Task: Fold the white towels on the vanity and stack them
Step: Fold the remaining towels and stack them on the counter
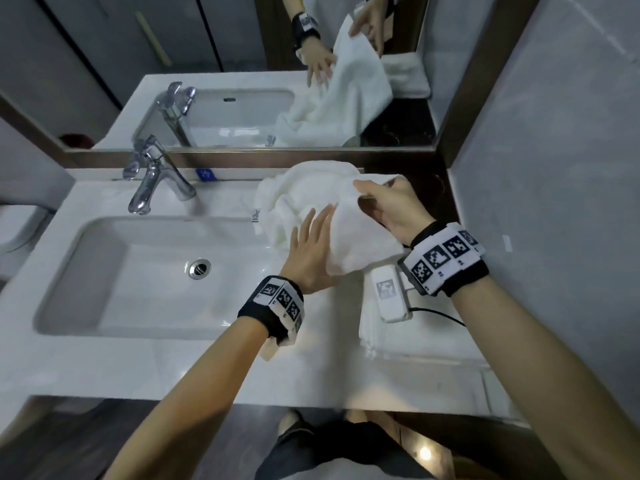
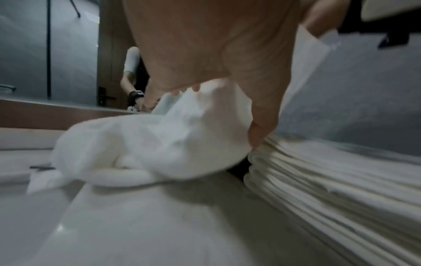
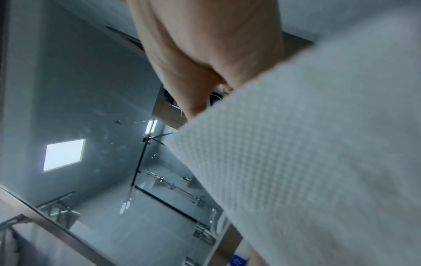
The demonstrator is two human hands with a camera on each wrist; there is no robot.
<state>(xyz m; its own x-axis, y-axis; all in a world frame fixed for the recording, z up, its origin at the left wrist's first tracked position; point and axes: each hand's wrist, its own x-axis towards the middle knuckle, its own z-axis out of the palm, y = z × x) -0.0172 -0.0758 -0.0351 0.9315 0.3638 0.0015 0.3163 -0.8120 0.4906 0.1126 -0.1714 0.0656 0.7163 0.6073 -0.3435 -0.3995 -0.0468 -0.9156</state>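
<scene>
**Both hands working a loose white towel beside the sink**

The person is standing at the vanity (image 1: 194, 372), both arms reaching in. The right hand (image 1: 391, 206) is gripping the white towel (image 1: 311, 199), fingers and thumb curling round an upper edge and lifting it off the counter. The left hand (image 1: 310, 249) is lying flat against the hanging part of the same towel, fingers straight and spread, nothing being clutched. The rest of the towel is sitting crumpled on the countertop to the right of the sink basin (image 1: 114, 244), just in front of the mirror (image 1: 242, 98), with its small label poking out on the sink side. A stack of folded towels (image 1: 384, 344) is lying on the counter right of the left hand, under the right wrist; in the left wrist view its layered edges (image 2: 318, 189) are showing just beside the loose towel. The faucet (image 1: 156, 178) is standing behind the basin. Right wrist view is mostly filled by towel fabric (image 3: 307, 162) draping over the palm.
</scene>
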